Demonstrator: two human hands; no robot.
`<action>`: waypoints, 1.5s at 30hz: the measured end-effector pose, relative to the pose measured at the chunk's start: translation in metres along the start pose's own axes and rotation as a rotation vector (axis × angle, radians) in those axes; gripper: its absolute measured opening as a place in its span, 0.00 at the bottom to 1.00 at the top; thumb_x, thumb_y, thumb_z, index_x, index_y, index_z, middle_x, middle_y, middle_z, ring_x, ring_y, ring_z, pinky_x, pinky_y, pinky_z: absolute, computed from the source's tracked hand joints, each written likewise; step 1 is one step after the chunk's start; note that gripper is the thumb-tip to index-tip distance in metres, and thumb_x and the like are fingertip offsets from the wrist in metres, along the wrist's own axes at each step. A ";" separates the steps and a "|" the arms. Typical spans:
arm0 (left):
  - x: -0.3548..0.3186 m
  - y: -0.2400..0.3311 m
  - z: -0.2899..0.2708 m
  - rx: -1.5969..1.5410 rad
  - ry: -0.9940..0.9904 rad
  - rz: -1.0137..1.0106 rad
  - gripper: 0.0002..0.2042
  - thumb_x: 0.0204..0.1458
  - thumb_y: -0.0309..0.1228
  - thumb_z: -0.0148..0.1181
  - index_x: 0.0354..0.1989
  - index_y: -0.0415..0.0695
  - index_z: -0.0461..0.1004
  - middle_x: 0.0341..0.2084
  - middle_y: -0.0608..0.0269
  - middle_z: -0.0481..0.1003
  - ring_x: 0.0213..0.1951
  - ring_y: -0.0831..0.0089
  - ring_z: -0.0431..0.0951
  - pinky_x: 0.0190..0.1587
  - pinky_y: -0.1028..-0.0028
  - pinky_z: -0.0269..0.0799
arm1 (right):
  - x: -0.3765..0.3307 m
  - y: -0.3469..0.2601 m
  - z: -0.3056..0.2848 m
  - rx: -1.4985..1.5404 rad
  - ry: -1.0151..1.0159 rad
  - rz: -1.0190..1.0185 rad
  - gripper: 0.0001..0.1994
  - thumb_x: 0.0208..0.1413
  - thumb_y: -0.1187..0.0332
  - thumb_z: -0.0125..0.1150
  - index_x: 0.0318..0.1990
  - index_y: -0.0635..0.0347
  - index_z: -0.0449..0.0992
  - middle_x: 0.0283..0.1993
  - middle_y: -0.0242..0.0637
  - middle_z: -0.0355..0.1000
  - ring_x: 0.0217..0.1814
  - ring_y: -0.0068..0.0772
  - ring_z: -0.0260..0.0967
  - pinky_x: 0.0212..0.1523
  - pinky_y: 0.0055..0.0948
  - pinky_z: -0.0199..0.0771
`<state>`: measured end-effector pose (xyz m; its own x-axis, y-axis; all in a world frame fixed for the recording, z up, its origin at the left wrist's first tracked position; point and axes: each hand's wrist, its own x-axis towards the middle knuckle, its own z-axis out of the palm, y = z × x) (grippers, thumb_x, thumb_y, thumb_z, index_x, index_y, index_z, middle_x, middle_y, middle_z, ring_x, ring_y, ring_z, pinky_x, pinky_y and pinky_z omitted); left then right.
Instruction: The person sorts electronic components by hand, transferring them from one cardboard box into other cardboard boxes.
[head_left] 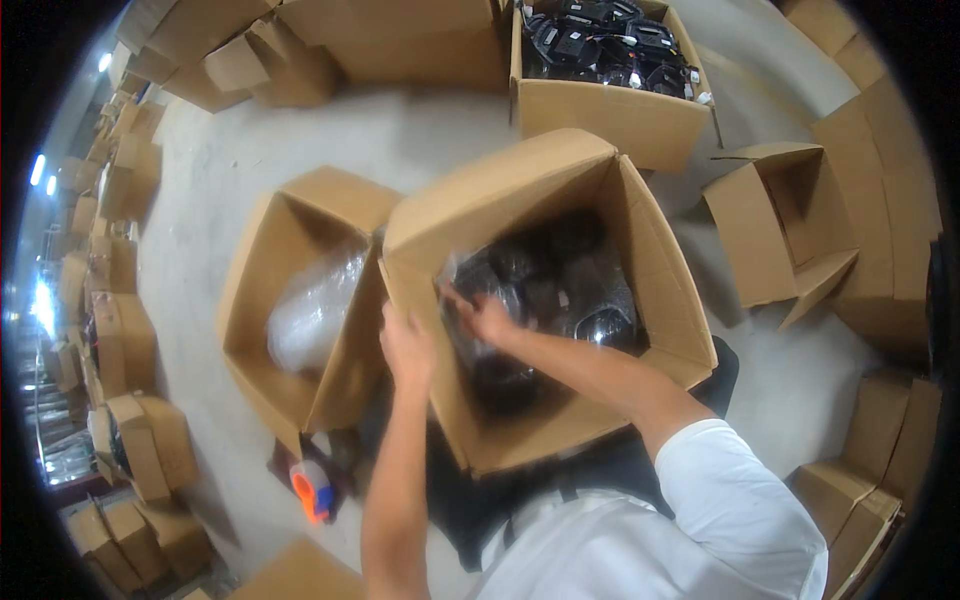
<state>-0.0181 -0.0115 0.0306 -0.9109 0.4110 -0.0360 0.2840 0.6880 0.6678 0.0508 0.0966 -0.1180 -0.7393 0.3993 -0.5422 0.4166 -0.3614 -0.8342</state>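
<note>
In front of me a large open cardboard box (545, 185) leans toward me, tilted. Black items in clear plastic wrap (595, 290) lie inside it; their exact kind I cannot make out. My left hand (408, 345) is closed on the box's left edge. Reaching inside, my right hand (485, 318) is at the wrapped items near the left wall, its fingers partly blurred. Touching this box on the left stands a second open cardboard box (255, 350), with a roll-like bundle of clear plastic wrap (318, 308) in it.
A tape dispenser (312, 492), orange and blue, is on the floor at lower left. Beyond my box stands a carton (610, 115) full of black parts with cables. An open small box (755, 235) sits to the right. Many cartons (125, 345) line the left side.
</note>
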 end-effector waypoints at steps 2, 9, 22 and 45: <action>-0.002 0.001 -0.001 -0.002 0.004 -0.005 0.12 0.61 0.22 0.54 0.51 0.31 0.69 0.43 0.34 0.79 0.49 0.39 0.79 0.49 0.53 0.74 | 0.003 0.000 0.005 -0.018 -0.015 0.029 0.21 0.68 0.52 0.57 0.44 0.68 0.71 0.22 0.34 0.70 0.21 0.25 0.67 0.21 0.31 0.67; -0.002 0.004 0.000 0.001 0.003 -0.040 0.12 0.61 0.23 0.54 0.50 0.31 0.69 0.43 0.34 0.79 0.49 0.39 0.79 0.49 0.52 0.74 | 0.001 0.007 0.009 0.141 -0.063 0.014 0.12 0.70 0.61 0.54 0.42 0.63 0.68 0.28 0.36 0.71 0.23 0.28 0.70 0.23 0.32 0.70; -0.003 0.004 0.000 -0.024 -0.019 -0.053 0.13 0.61 0.26 0.53 0.53 0.36 0.69 0.43 0.34 0.78 0.48 0.36 0.77 0.49 0.50 0.72 | 0.007 0.024 0.015 0.255 -0.019 -0.004 0.11 0.70 0.62 0.55 0.42 0.61 0.68 0.29 0.34 0.71 0.21 0.27 0.68 0.19 0.31 0.67; -0.001 0.002 -0.001 -0.018 -0.015 0.012 0.11 0.62 0.25 0.54 0.50 0.33 0.71 0.42 0.33 0.78 0.49 0.36 0.77 0.50 0.51 0.72 | -0.079 0.056 -0.036 -0.156 -0.470 0.303 0.10 0.67 0.67 0.56 0.47 0.65 0.68 0.30 0.39 0.71 0.24 0.34 0.72 0.20 0.38 0.75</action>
<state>-0.0170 -0.0116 0.0326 -0.9027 0.4284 -0.0392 0.2894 0.6723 0.6814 0.1512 0.0751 -0.1257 -0.7157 -0.1328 -0.6857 0.6929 -0.2581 -0.6732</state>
